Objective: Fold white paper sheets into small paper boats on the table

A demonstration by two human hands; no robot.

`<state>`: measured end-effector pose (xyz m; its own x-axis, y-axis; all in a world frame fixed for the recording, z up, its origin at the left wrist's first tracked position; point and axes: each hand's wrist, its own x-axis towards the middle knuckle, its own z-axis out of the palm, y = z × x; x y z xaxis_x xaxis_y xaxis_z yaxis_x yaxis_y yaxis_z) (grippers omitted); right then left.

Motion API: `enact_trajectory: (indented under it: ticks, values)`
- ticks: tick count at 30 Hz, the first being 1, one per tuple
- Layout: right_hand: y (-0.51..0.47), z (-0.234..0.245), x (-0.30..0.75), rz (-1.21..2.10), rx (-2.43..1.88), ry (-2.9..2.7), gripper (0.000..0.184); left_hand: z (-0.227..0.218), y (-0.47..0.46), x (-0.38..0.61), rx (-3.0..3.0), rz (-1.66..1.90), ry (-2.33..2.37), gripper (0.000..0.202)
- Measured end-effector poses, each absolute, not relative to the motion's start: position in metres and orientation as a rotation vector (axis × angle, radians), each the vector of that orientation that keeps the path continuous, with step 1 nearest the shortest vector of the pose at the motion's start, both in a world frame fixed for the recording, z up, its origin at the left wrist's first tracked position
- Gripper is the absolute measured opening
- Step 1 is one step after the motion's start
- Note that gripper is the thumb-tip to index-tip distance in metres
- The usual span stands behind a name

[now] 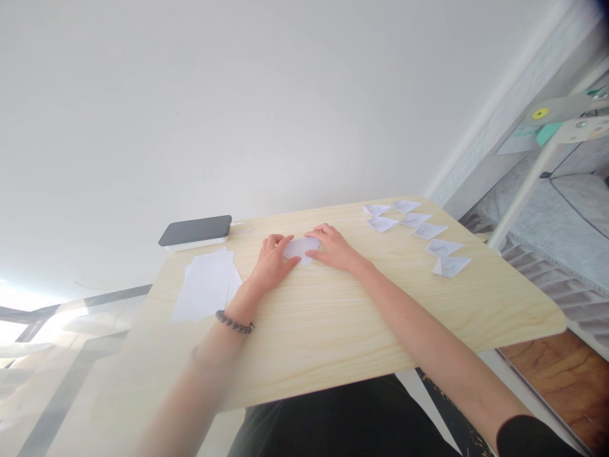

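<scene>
A small white paper piece point(299, 248) lies on the light wooden table point(333, 317), partly folded. My left hand point(272, 263) rests with its fingers flat on the paper's left side. My right hand point(334, 247) presses fingertips on its right edge. Both hands lie flat against the sheet. A dark bead bracelet point(233, 323) is on my left wrist.
A stack of white sheets point(207, 285) lies to the left. A dark phone point(196, 230) on a white base sits at the far left edge with a cable. Several folded paper pieces point(419, 231) line the far right. A lamp stand point(523, 190) rises beyond the table's right edge.
</scene>
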<state>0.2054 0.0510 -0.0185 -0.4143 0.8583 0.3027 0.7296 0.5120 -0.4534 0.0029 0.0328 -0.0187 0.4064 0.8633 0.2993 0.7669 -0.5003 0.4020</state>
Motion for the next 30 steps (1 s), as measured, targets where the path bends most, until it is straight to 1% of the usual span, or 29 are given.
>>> enact_trajectory:
  ticks: [9,13,17,22,30]
  values:
    - [0.052,-0.019,0.207,0.299,-1.288,-2.301,0.045,-0.016,0.029,0.003,2.571,0.574,1.532,0.05]
    - [0.05,-0.018,0.205,0.25,-1.365,-2.325,0.045,-0.013,0.025,0.004,2.626,0.499,1.506,0.043]
    - [0.05,-0.017,0.204,0.184,-1.506,-2.261,0.05,-0.015,0.024,0.006,2.588,0.526,1.641,0.047]
    - [0.051,-0.016,0.205,0.184,-1.527,-2.266,0.044,-0.017,0.024,0.007,2.539,0.581,1.74,0.047]
    - [0.052,-0.015,0.205,0.183,-1.468,-2.282,0.04,-0.008,0.025,0.008,2.523,0.489,1.729,0.043]
